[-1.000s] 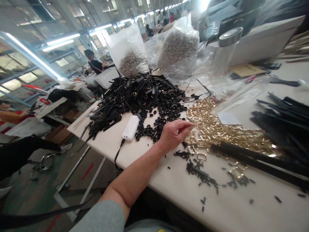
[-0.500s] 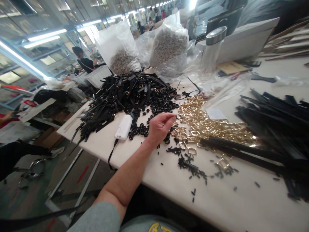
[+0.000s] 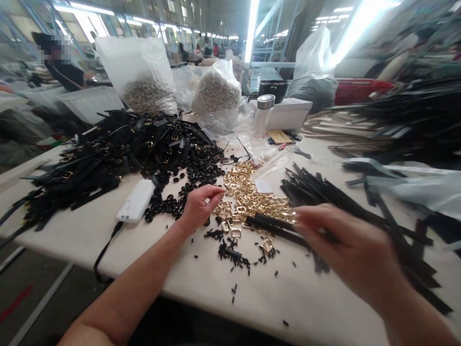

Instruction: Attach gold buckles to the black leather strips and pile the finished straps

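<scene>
My left hand (image 3: 200, 205) hovers between the black rings and the gold buckles, thumb and forefinger pinched together. Whatever it may hold is too small to make out. On the right, my right hand (image 3: 347, 242) is smeared by motion, above the table near the black strips (image 3: 320, 192); its fingers are too blurred to read. Gold rectangular buckles (image 3: 248, 187) lie heaped between the hands. Small black rings (image 3: 201, 166) spread left of them. Short black pieces (image 3: 230, 252) are scattered in front. Two or so long black strips (image 3: 273, 226) lie across the front of the buckles.
A big pile of black buckled straps (image 3: 144, 144) covers the left of the table (image 3: 201, 288). A white device (image 3: 135, 202) with a black cable lies closer in. Eyeglasses (image 3: 236, 157), a lidded bottle (image 3: 264, 115) and filled plastic bags (image 3: 218, 91) stand or lie behind.
The view has swung to the right. My right hand has come into view on the right, moving. My left hand stays pinched beside the buckles.
</scene>
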`<state>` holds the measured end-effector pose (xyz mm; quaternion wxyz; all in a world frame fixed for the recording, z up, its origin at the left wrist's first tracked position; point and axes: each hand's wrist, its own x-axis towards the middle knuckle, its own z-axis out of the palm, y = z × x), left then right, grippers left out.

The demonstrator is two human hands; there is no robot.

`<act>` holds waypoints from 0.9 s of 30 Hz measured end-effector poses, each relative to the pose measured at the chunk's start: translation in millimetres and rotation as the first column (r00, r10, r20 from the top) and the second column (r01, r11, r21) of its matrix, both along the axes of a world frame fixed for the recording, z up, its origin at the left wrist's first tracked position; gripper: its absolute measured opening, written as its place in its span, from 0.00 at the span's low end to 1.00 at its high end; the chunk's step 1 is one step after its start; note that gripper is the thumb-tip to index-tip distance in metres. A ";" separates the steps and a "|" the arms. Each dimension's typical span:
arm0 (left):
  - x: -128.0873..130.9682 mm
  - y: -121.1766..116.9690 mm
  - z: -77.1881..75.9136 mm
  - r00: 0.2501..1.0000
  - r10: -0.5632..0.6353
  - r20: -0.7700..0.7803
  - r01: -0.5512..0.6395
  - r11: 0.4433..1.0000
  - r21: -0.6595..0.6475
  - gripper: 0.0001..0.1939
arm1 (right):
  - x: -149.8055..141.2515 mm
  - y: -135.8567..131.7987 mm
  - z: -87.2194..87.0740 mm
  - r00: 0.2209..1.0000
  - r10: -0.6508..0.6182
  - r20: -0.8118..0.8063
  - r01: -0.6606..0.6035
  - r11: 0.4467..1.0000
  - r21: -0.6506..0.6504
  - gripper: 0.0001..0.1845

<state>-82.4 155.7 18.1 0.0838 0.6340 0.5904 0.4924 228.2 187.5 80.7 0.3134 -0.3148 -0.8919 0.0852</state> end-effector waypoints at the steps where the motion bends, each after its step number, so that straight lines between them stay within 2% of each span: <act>1: 0.2 -0.2 -0.2 1.000 -0.005 -0.002 0.005 1.000 -0.002 0.06 | -12.8 9.0 -8.1 0.994 0.006 0.105 -0.003 1.000 -0.022 0.10; 4: 1.1 -1.0 -0.2 1.000 -0.024 -0.007 0.024 1.000 0.000 0.06 | -38.5 24.2 -40.0 0.925 -0.048 0.378 0.071 0.996 -0.046 0.09; 6: 2.1 -1.6 0.5 0.999 -0.037 -0.010 0.037 0.999 0.007 0.06 | -43.1 26.5 -55.5 0.901 -0.077 0.426 0.099 0.995 -0.029 0.06; 9: 3.8 -2.6 2.1 0.998 -0.060 -0.015 0.060 0.998 0.004 0.06 | -39.1 26.6 -60.8 0.905 -0.072 0.419 0.106 0.993 -0.058 0.02; 13: 8.8 -5.0 4.6 0.984 -0.158 0.078 0.166 0.979 -0.114 0.08 | -37.1 27.8 -47.7 0.965 -0.053 0.258 0.127 0.952 -0.278 0.06; 15: 13.3 -7.0 5.9 0.952 -0.214 0.216 0.261 0.941 -0.216 0.12 | -44.2 27.1 -39.6 0.987 -0.010 0.158 0.078 0.899 -0.430 0.08; 18: 21.1 -10.3 8.7 0.854 -0.239 0.463 0.410 0.856 -0.314 0.18 | -64.4 23.3 -32.1 0.996 0.085 0.041 -0.043 0.795 -0.606 0.12; 20: 24.4 -11.9 10.7 0.780 -0.207 0.591 0.463 0.826 -0.322 0.19 | -79.3 20.1 -31.8 0.992 0.121 -0.028 -0.109 0.742 -0.661 0.11; 24: 23.3 -12.6 14.4 0.686 -0.106 0.720 0.446 0.843 -0.301 0.20 | -96.8 13.5 -40.3 0.975 0.099 -0.198 -0.214 0.655 -0.725 0.10; 27: 21.0 -11.9 16.1 0.649 -0.031 0.761 0.422 0.846 -0.326 0.24 | -97.4 8.6 -49.5 0.962 0.068 -0.264 -0.242 0.658 -0.713 0.10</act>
